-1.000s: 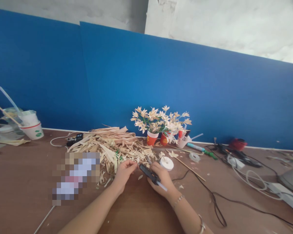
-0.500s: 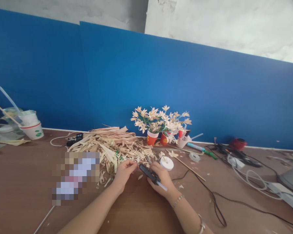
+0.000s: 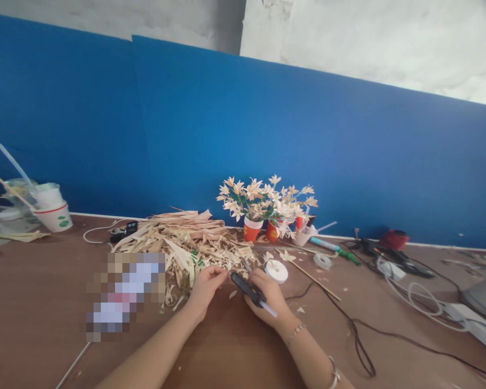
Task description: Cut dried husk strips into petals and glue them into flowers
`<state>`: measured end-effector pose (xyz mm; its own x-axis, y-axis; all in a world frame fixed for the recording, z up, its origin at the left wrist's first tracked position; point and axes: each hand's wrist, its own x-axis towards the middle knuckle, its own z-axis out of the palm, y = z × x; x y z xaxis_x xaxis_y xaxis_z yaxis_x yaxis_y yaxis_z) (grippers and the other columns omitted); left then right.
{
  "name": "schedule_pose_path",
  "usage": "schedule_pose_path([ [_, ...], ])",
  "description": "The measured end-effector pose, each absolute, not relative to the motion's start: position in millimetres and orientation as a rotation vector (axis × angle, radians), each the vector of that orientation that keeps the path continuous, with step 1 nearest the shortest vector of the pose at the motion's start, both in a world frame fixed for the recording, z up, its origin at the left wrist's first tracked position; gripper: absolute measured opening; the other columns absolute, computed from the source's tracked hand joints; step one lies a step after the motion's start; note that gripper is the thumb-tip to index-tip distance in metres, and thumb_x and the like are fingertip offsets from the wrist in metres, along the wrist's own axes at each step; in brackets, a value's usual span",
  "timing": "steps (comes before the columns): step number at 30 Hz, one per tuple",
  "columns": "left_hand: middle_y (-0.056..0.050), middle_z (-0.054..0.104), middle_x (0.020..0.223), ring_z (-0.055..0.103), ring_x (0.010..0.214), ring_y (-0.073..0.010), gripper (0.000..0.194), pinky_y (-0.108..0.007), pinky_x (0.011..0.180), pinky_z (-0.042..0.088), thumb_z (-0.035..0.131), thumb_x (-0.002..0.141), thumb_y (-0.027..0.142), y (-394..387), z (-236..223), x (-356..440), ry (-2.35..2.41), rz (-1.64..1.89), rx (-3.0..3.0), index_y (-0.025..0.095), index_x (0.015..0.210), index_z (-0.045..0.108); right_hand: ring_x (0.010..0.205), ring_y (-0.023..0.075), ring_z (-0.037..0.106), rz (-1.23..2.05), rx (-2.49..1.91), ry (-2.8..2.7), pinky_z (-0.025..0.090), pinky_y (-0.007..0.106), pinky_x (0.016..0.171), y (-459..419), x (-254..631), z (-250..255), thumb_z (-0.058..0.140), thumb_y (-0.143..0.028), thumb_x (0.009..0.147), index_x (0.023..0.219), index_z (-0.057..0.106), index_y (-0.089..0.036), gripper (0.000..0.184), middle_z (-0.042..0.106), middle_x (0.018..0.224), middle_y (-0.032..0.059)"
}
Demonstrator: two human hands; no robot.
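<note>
Right hand (image 3: 273, 296) clamped on a black glue gun (image 3: 245, 286); left hand (image 3: 204, 292), fingertips together; papery, ragged husks (image 3: 190, 229) farther left; far paper cups (image 3: 251, 232) hold star-shaped flowers (image 3: 254, 190).

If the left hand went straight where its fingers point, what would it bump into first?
Probably the black glue gun in the right hand; it looks very close, though depth is unclear.

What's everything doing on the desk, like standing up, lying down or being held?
Glue gun: held in the right hand
Left hand: finger and thumb pinched together
Dried leaves: heaped loosely
Flowers: petals open
Orange cup: upright
White roll: lying flat
Thin stick: lying down
</note>
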<state>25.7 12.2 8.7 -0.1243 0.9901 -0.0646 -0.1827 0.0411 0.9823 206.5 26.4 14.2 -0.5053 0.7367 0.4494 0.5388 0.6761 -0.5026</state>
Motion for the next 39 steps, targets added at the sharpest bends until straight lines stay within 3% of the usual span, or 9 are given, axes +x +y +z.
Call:
schedule_pose_path([
  [18,0.001,0.061,0.064,0.051,0.062,-0.0138,0.024,-0.023,0.058,0.036,0.067,0.061,0.039,12.7,7.8,24.8,1.17,1.365,1.006,0.018,0.068,0.061,0.066,0.0148,0.05,0.384,-1.01,-2.215,0.04,0.024,0.06,25.8,208.0,16.5,0.052,-0.009,0.065,0.066,0.044,-0.02,0.013,0.05,0.073,0.001],
  [27,-0.001,0.061,0.068,0.052,0.065,-0.0168,0.008,-0.027,0.065,0.038,0.062,0.066,0.027,14.3,1.3,23.7,1.326,1.357,1.415,0.019,0.065,0.064,0.053,0.011,0.043,0.694,-1.221,-1.936,0.033,0.021,0.05,26.5,208.6,18.3,0.051,-0.032,0.08,0.064,0.045,-0.019,0.021,0.046,0.056,-0.0037],
  [31,-0.002,0.06,0.069,0.052,0.069,-0.0184,0.006,-0.028,0.067,0.038,0.061,0.065,0.025,15.9,-1.2,21.7,1.401,1.379,1.563,0.02,0.063,0.064,0.052,0.0107,0.044,0.663,-1.103,-2.239,0.03,0.021,0.05,14.7,211.6,47.0,0.055,-0.026,0.075,0.065,0.048,-0.019,0.014,0.051,0.058,-0.0034],
  [34,-0.001,0.06,0.066,0.052,0.066,-0.0175,0.011,-0.028,0.066,0.039,0.06,0.067,0.029,16.0,2.3,19.0,1.42,1.399,1.387,0.018,0.065,0.062,0.054,0.0131,0.048,0.459,-1.291,-2.455,0.027,0.023,0.051,6.3,228.1,66.0,0.059,-0.022,0.068,0.069,0.053,-0.02,0.006,0.057,0.06,-0.0013],
  [39,0.001,0.059,0.065,0.052,0.065,-0.0158,0.02,-0.027,0.066,0.041,0.062,0.067,0.036,15.2,7.5,16.9,1.395,1.472,1.121,0.016,0.07,0.062,0.071,0.0179,0.059,0.732,-1.778,-2.375,0.035,0.023,0.06,8.2,291.5,65.3,0.063,-0.019,0.06,0.088,0.059,-0.021,0.028,0.067,0.082,0.0028],
])
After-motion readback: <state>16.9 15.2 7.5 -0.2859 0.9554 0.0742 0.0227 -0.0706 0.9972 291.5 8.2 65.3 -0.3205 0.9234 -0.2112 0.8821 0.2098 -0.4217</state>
